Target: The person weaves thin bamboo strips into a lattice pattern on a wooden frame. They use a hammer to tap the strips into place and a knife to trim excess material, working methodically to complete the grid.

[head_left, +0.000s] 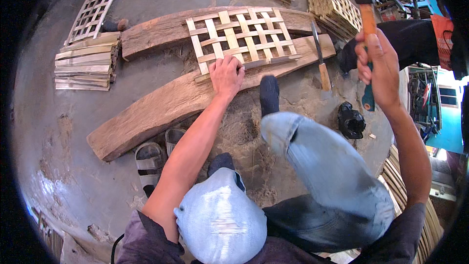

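Note:
A woven lattice panel of pale bamboo strips (256, 40) rests across two thick curved wooden beams (146, 110). My left hand (227, 76) is at the panel's near edge, fingers bent and closed over the edge strip; their tips are partly hidden. In my raised right hand (383, 68) is a claw hammer (367, 17) with an orange and teal handle, held upright with its dark head at the top, well apart from the panel. Just right of the panel, a knife (323, 71) with a wooden handle leans over the near beam's right end.
A stack of bamboo strips (85, 66) lies at the left, below another lattice panel (95, 10). More panels (337, 7) are piled at the far right, beside a person's dark-clothed leg (408, 44). A black plastic bag (351, 121) and sandals (149, 163) are on the floor.

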`<state>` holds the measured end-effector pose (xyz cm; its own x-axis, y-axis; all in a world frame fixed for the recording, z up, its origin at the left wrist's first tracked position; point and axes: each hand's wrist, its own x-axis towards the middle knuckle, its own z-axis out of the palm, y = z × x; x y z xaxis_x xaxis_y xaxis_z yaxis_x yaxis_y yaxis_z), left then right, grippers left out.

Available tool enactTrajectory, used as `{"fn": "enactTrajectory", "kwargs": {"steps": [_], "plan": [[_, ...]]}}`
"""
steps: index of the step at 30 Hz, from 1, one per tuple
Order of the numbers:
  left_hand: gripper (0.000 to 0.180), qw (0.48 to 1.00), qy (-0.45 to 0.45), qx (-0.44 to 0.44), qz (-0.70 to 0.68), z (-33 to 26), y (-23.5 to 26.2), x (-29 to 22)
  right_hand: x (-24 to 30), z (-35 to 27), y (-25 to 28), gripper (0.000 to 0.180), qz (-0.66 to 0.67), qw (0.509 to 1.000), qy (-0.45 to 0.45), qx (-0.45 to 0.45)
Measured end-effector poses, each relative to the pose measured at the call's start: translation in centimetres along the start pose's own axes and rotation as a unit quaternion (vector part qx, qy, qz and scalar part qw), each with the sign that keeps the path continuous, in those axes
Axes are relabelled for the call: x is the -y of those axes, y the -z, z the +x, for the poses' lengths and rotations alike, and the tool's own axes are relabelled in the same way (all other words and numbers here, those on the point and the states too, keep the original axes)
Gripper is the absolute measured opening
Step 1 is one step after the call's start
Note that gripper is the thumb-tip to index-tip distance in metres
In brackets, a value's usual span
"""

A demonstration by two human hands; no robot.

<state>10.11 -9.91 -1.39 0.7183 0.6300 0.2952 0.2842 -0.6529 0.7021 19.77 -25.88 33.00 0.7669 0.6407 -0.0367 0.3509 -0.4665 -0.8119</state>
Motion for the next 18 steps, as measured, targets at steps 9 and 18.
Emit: {"fn": "enactTrajectory", "kwargs": {"steps": [9, 18], "plan": [[0.013, 0.999, -0.023, -0.029, -0.006, -0.4, -0.6, 0.3, 0.0, -0.3, -0.6, 0.033, 0.003, 1.0, -0.001, 0.009], [0.013, 1.0, -0.008, -0.025, -0.003, -0.3, -0.1, 0.2, 1.0, 2.0, -3.5, 0.033, 0.031, 0.998, -0.016, 0.055]]}}
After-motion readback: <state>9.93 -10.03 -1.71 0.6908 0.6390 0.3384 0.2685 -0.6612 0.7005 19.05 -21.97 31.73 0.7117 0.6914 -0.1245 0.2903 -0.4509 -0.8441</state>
